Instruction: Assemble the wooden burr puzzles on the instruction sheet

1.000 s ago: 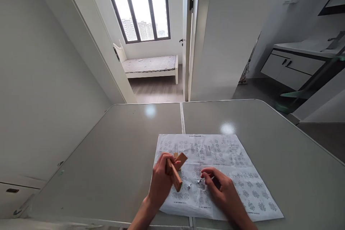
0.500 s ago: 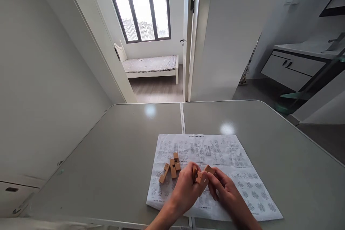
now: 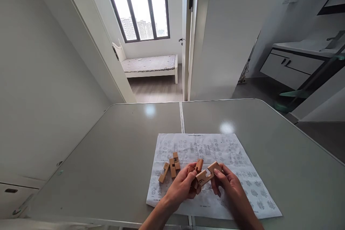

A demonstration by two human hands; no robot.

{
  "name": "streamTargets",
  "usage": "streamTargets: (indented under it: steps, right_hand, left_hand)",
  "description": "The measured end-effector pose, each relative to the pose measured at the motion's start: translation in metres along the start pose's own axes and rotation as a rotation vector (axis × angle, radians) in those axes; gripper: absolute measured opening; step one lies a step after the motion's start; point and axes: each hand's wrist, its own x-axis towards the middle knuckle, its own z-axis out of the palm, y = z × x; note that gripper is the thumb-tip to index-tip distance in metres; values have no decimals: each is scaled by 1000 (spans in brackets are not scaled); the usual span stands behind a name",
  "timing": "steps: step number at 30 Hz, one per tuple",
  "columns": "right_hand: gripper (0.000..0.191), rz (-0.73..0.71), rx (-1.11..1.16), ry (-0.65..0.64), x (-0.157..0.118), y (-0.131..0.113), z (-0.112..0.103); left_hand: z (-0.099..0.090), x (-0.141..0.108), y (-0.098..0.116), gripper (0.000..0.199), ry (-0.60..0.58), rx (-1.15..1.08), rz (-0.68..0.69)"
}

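Between the fingers of my left hand [image 3: 181, 186] is a notched wooden puzzle block [image 3: 199, 165], partly hidden by those fingers. My right hand [image 3: 231, 186] pinches a second notched puzzle block [image 3: 209, 174] by its right end. This one is tilted, with a dark mark on its lower left end, which lies against my left fingertips. Both hands are above the printed sheet [image 3: 223, 151]. Left of them on the paper lie a loose notched block [image 3: 164, 173] and a small cluster of blocks [image 3: 173, 168] touching one another.
The creased sheet with small printed diagrams lies on a grey table [image 3: 121, 158], whose seam runs up the middle. Beyond the table are a doorway, a bed [image 3: 149, 64] and a window. A washbasin cabinet [image 3: 292, 65] stands at the right.
My hands have drawn slightly apart. The block in my right hand has turned, so its notch and dark mark now show. The blocks on the sheet stay where they were.
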Motion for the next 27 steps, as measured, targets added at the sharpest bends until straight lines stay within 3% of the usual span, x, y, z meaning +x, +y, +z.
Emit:
streamTargets:
  steps: [3, 7, 15, 21, 27]
  right_hand:
    - [35, 11, 58, -27, -1, -3, 0]
    - [36, 23, 148, -23, -1, -8, 0]
    - [37, 17, 131, 52, -1, -7, -1]
    - [35, 1, 91, -3, -1, -3, -4]
    - [41, -2, -22, -105, -2, -7, 5]
  left_hand:
    - [-6, 0, -4, 66, -22, -62, 66]
    - [-9, 0, -7, 59, -36, -78, 94]
    - [-3, -3, -3, 58, 63, -181, 66]
    - [-8, -2, -2, 45, 97, -256, 20]
    - [-11, -1, -7, 42, 91, -329, 104]
